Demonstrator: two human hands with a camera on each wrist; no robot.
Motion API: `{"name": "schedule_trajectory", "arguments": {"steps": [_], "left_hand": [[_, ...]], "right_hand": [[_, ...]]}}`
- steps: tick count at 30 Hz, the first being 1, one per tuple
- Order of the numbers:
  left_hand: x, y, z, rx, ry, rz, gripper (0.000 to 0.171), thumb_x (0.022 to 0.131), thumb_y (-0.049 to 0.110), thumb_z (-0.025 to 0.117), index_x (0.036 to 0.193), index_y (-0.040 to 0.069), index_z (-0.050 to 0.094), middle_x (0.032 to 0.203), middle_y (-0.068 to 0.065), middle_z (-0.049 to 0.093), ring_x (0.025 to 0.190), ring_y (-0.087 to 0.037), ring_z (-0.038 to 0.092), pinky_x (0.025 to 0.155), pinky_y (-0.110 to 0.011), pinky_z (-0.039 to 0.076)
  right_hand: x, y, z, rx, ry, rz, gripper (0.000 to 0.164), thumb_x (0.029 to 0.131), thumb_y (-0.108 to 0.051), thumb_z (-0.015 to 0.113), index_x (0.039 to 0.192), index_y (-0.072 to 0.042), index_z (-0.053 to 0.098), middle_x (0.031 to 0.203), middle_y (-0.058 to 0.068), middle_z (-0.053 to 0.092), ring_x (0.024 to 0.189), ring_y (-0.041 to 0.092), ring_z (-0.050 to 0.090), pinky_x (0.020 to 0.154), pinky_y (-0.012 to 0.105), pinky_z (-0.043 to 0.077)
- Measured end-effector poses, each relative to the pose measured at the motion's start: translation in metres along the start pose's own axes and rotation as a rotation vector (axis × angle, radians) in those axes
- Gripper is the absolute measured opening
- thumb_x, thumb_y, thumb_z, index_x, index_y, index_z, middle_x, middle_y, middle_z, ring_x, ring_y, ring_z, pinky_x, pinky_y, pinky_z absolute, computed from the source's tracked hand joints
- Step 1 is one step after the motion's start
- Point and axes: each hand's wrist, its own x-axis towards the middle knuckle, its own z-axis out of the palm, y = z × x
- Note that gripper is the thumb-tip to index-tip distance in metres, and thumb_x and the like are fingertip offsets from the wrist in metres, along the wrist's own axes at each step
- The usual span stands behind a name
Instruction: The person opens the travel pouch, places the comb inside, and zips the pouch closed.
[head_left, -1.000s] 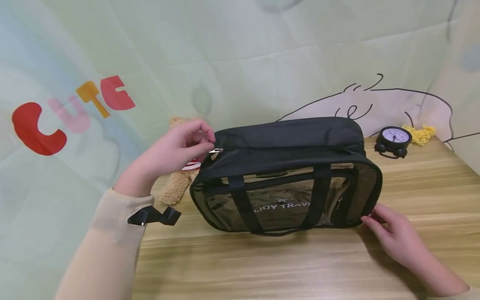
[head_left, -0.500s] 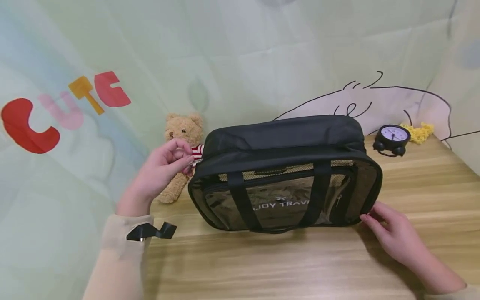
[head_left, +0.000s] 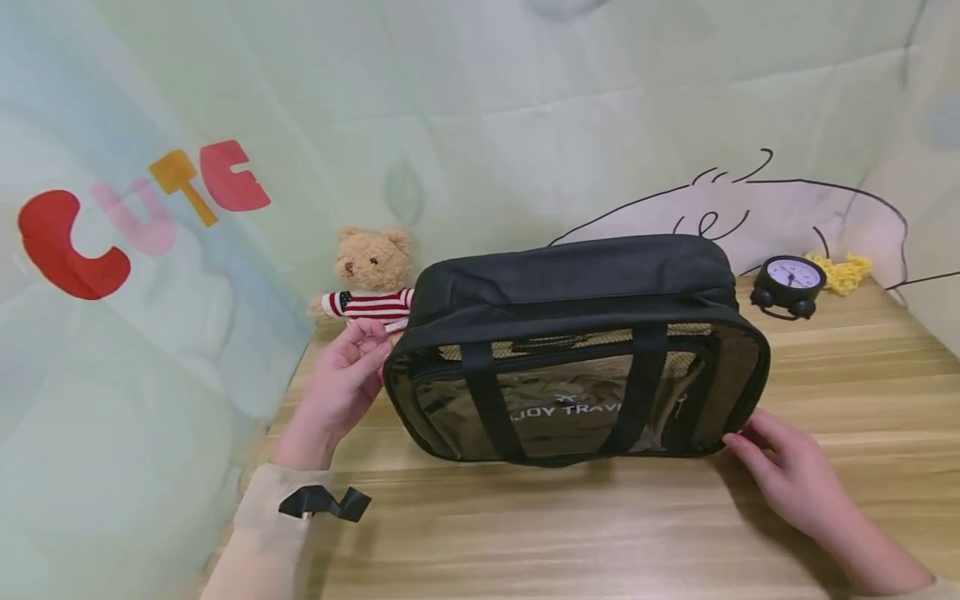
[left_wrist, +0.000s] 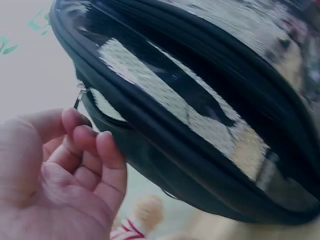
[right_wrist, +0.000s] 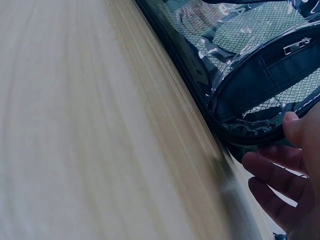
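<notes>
A black travel bag (head_left: 577, 271) with a see-through front and two straps stands on the table, "JOY TRAV" lettering legible on its front pocket. At its left end, my left hand (head_left: 348, 375) pinches a metal zipper pull (left_wrist: 80, 93), which shows clearly in the left wrist view. My right hand (head_left: 787, 471) grips the bag's lower right corner between thumb and fingers. The right wrist view has that thumb on the clear front, close to a pocket zipper (right_wrist: 297, 46). Much of the bag's left side is hidden in the head view.
Behind the bag's left end, a teddy bear (head_left: 372, 262) in a striped shirt leans near the printed backdrop (head_left: 480, 150). A black alarm clock (head_left: 789, 283) and a yellow crinkled bundle (head_left: 847, 272) lie at the back right. Wooden tabletop (head_left: 570, 533) extends in front.
My left hand has come down and toward me along the bag's left end with the zipper pull, uncovering the teddy bear. The right hand keeps its place at the corner.
</notes>
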Motion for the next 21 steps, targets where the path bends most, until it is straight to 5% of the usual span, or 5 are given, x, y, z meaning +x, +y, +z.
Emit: {"name": "schedule_trajectory", "arguments": {"steps": [11, 17, 21], "left_hand": [[-0.009, -0.041, 0.008, -0.247, 0.043, 0.094, 0.015, 0.104, -0.004, 0.051, 0.106, 0.011, 0.053, 0.083, 0.003, 0.071, 0.069, -0.007, 0.069, 0.060, -0.020, 0.055], [-0.018, -0.062, 0.005, -0.250, 0.098, 0.089, 0.019, 0.103, -0.005, 0.054, 0.109, 0.012, 0.059, 0.097, 0.004, 0.073, 0.081, -0.006, 0.072, 0.067, -0.019, 0.057], [-0.018, -0.068, 0.006, -0.198, 0.134, 0.118, 0.019, 0.101, -0.004, 0.059, 0.105, 0.014, 0.060, 0.091, 0.006, 0.071, 0.076, -0.003, 0.068, 0.064, -0.018, 0.055]], "right_hand": [[-0.002, 0.002, 0.001, 0.004, 0.005, -0.007, 0.031, 0.086, 0.014, 0.073, 0.100, -0.014, 0.070, 0.080, -0.006, 0.068, 0.074, -0.003, 0.058, 0.071, 0.005, 0.044], [-0.001, 0.002, 0.002, 0.008, 0.000, 0.001, 0.031, 0.086, 0.013, 0.073, 0.099, -0.015, 0.069, 0.081, -0.006, 0.068, 0.075, -0.003, 0.058, 0.073, 0.004, 0.045], [-0.001, 0.003, 0.002, 0.014, 0.007, -0.006, 0.031, 0.086, 0.014, 0.073, 0.099, -0.014, 0.069, 0.079, -0.006, 0.068, 0.074, -0.003, 0.059, 0.073, 0.004, 0.045]]}}
